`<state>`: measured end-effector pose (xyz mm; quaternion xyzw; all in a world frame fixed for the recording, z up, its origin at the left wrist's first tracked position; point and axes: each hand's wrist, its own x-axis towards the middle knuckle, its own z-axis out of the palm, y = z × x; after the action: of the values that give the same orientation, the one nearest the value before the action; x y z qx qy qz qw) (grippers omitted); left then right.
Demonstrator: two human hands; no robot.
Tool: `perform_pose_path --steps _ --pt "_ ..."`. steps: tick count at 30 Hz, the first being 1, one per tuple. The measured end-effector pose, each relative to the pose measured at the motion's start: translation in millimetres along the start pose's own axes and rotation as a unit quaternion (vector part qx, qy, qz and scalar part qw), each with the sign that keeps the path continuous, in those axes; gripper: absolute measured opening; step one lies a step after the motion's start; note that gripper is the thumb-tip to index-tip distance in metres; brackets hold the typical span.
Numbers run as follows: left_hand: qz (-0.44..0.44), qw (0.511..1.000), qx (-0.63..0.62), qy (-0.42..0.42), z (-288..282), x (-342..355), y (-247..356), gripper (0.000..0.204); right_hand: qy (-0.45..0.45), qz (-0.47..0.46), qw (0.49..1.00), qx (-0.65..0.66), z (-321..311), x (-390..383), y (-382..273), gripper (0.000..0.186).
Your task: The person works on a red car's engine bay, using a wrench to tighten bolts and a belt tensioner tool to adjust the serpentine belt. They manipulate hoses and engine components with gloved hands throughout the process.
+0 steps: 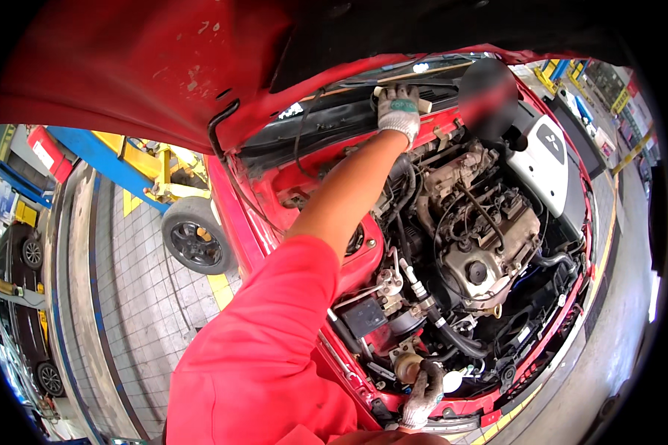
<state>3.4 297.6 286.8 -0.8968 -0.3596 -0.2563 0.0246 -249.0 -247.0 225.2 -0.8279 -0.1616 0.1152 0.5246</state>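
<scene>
The left hand (399,110), in a white knit work glove with soiled fingers, reaches across the engine bay to the rear edge beneath the raised red hood (163,67). Its fingers curl over a beige bar (424,106), whose ends show on both sides of the glove.

The right hand (421,400), likewise gloved, is at the near front corner, its fingers beside an amber fluid reservoir (406,366) and a round white piece (453,381); whether it grips either cannot be told.

Between the hands sits the engine (490,230) with its black oil filler cap (477,272). A white plastic cover (545,159) lies along the far side. Beyond the fender stands a black wheel (199,236).
</scene>
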Motion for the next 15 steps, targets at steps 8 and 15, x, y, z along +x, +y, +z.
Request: perform_pose_path --steps 8,15 --pt "0.179 0.944 -0.269 0.063 -103 -170 -28 0.037 0.037 0.041 0.998 0.014 2 -9 29 0.025" --pt "0.107 0.911 -0.337 0.213 -212 -328 -170 0.026 0.035 -0.008 0.999 0.0 4 -26 -5 0.02"
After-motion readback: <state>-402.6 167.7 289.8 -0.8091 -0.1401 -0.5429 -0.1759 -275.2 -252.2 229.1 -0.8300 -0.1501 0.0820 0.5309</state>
